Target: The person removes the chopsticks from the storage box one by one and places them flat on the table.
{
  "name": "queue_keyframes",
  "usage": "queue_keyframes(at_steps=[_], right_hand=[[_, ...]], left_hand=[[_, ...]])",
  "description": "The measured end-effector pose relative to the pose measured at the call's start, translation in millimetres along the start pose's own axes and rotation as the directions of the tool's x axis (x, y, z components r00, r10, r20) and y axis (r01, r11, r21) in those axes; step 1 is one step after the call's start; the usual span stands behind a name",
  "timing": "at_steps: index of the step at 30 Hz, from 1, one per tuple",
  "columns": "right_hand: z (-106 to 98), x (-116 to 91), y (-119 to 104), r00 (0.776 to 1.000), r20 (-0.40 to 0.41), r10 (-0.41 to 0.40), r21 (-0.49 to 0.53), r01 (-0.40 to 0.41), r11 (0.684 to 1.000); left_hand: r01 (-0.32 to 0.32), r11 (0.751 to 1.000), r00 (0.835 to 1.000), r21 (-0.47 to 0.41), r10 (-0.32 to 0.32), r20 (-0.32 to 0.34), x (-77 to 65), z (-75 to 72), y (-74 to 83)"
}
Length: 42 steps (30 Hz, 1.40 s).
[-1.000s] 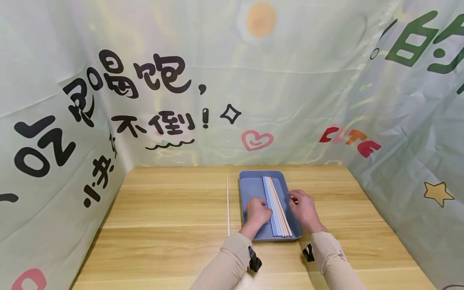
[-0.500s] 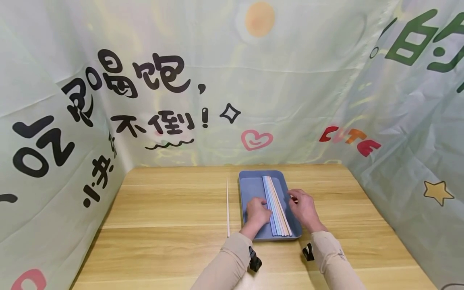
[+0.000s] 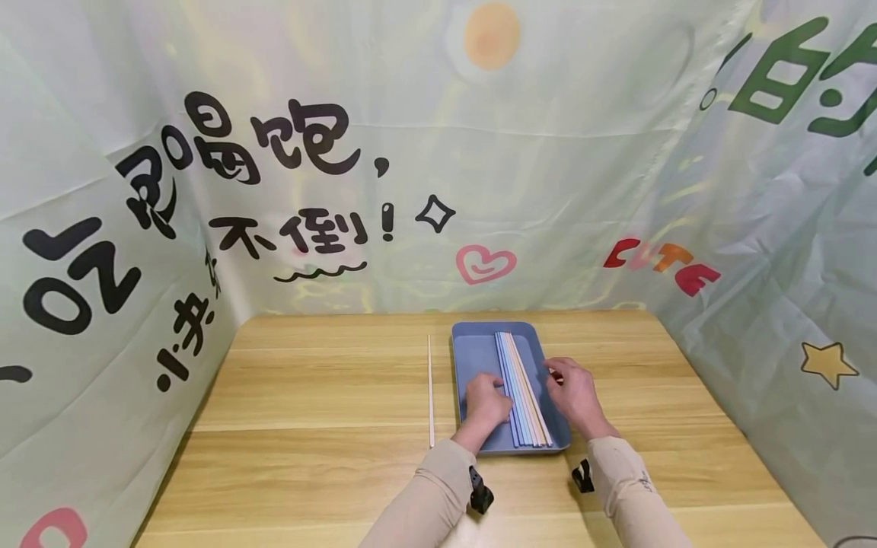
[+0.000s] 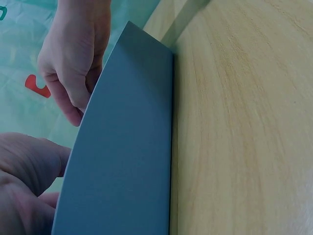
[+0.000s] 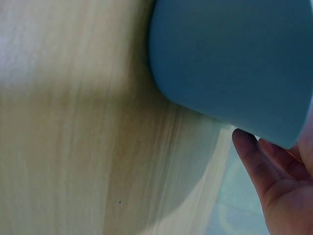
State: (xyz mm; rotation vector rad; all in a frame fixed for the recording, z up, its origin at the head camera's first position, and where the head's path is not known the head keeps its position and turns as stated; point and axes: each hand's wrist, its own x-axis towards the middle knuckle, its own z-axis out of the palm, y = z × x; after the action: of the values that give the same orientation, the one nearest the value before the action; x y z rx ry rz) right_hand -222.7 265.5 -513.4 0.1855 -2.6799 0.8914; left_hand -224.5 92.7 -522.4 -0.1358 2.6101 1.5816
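Observation:
A bundle of several thin chopsticks [image 3: 526,396], in blue, pink and pale tones, lies lengthwise in a blue-grey tray [image 3: 476,346]. My left hand [image 3: 486,399] reaches over the tray's left side, its curled fingers at the bundle's leftmost dark blue chopstick [image 3: 515,438], which stands slightly apart at its near end. In the left wrist view the tray's wall [image 4: 122,137] hides the fingertips. At the tray's right rim is my right hand [image 3: 575,388], fingers loosely bent, with nothing seen in them. The right wrist view shows its fingers [image 5: 257,169] beside the tray wall.
A single pale chopstick [image 3: 431,392] lies on the wooden table [image 3: 329,396], left of the tray. Printed cloth walls [image 3: 548,183] enclose the table at the back and both sides. Each forearm wears a black wrist camera [image 3: 481,491].
My left hand has shifted slightly left, and the leftmost chopstick's near end has moved away from the bundle. The right hand and the tray look unmoved.

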Motion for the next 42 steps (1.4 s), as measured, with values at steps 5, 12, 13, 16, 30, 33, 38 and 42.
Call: queue_keyframes(at_steps=[5, 12, 13, 16, 30, 33, 38, 42], right_hand=[[-0.5, 0.2, -0.8, 1.000, 0.002, 0.005, 0.001, -0.005, 1.000], [-1.3, 0.2, -1.7, 1.000, -0.005, -0.001, -0.005, 0.001, 1.000], [-1.3, 0.6, -1.9, 1.000, -0.007, -0.001, -0.004, 0.001, 1.000], [-1.5, 0.9, -1.9, 1.000, -0.002, 0.001, -0.003, -0.001, 1.000], [-0.5, -0.1, -0.8, 1.000, -0.004, 0.001, 0.000, -0.001, 1.000], [-0.1, -0.1, -0.8, 1.000, 0.000, 0.002, -0.002, -0.002, 1.000], [0.1, 0.2, 0.1, 1.000, 0.007, 0.013, 0.006, -0.013, 1.000], [-0.4, 0.7, 0.2, 1.000, 0.006, 0.015, 0.003, -0.015, 1.000]], left_hand=[[-0.006, 1.000, 1.000, -0.001, 0.006, -0.012, -0.1, -0.2, 0.3], [0.002, 1.000, 0.999, -0.013, -0.002, -0.037, -0.7, -0.3, 1.3], [-0.001, 1.000, 0.999, -0.011, 0.001, -0.038, -0.7, -0.4, 1.1], [-0.004, 1.000, 0.999, -0.008, 0.003, -0.038, -0.7, -0.8, 0.6], [-0.014, 0.998, 0.998, 0.062, 0.018, -0.056, -2.7, -1.2, -1.6], [-0.012, 0.997, 0.998, 0.076, 0.016, -0.053, -3.2, -1.7, -0.6], [-0.011, 0.997, 0.999, 0.079, 0.014, -0.039, -4.9, -5.2, 0.8], [-0.010, 0.998, 1.000, 0.054, 0.011, -0.025, -5.9, -8.7, 0.6]])
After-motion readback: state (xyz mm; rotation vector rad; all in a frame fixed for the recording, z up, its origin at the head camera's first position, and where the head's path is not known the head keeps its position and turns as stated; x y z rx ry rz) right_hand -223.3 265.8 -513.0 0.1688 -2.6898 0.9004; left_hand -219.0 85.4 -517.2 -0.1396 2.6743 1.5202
